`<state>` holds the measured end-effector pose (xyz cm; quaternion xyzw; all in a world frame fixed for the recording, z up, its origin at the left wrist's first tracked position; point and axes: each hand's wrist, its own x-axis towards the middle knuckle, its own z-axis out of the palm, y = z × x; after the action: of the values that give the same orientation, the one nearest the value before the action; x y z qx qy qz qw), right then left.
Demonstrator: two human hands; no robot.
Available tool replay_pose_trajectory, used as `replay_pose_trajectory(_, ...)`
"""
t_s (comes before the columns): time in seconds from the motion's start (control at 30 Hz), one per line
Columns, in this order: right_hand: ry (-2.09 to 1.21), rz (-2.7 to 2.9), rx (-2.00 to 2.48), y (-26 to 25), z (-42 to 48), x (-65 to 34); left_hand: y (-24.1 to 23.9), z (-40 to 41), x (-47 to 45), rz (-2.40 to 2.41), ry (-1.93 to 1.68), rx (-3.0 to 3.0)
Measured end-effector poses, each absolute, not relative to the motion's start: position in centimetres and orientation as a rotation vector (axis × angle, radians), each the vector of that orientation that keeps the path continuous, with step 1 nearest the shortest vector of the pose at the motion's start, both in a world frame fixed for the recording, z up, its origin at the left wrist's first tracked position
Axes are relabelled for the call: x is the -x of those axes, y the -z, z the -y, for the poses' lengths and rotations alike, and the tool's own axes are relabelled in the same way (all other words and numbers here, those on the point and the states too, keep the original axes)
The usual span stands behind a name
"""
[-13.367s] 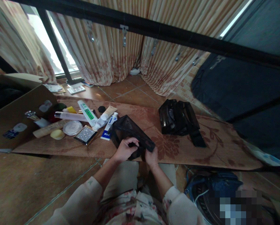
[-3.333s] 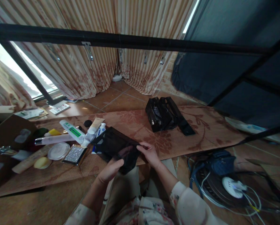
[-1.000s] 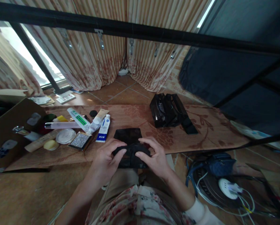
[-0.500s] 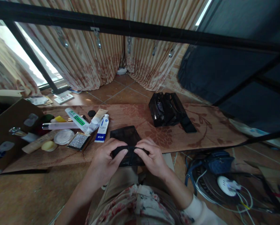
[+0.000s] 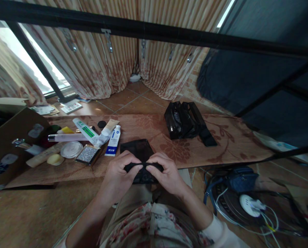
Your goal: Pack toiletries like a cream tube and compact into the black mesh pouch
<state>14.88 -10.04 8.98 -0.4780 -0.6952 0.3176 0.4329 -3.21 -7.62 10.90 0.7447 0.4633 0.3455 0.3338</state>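
At the near edge of the cloth-covered bench lies a black mesh pouch. My left hand pinches its edge between thumb and fingers. Close beside it, my right hand pinches the same edge, the two thumbs nearly meeting. The pouch's lower part hangs toward my lap, and what it contains, if anything, cannot be made out. To the left lie a white and blue tube, a glittery compact, a green and white tube and a beige-capped tube.
A larger black mesh bag stands right of centre on the patterned cloth. At far left is a cardboard box. A dark metal bar crosses above. A blue bag and a white power strip sit low on the right.
My thumbs and fingertips have come a little closer together on the pouch edge. The view has shifted slightly; the other items lie as before.
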Motion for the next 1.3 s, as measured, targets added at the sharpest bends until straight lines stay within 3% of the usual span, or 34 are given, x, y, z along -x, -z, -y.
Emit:
replay_pose_trajectory(0.3,-0.844,1.631,1.172,-8.2,9.8,-14.6,-10.9,7.8,2.9,-1.233,-0.962,-1.851)
replay_pose_trajectory(0.47,-0.841,1.506,1.166,-8.1,9.7,-14.3,-10.9,8.3,2.6,-1.289,-1.086,-1.439)
replay_pose_trajectory(0.83,-0.81,1.423,1.161,-7.8,9.8,-13.4,-10.6,9.3,3.1,-1.644,-1.144,-1.135)
replay_pose_trajectory(1.1,-0.769,1.398,1.165,-7.7,10.0,-12.8,-10.1,8.9,3.7,-1.202,-0.705,-1.317)
replay_pose_trajectory(1.3,-0.788,1.376,1.178,-7.2,10.2,-13.1,-10.8,8.4,2.8,-1.182,-1.033,-1.035)
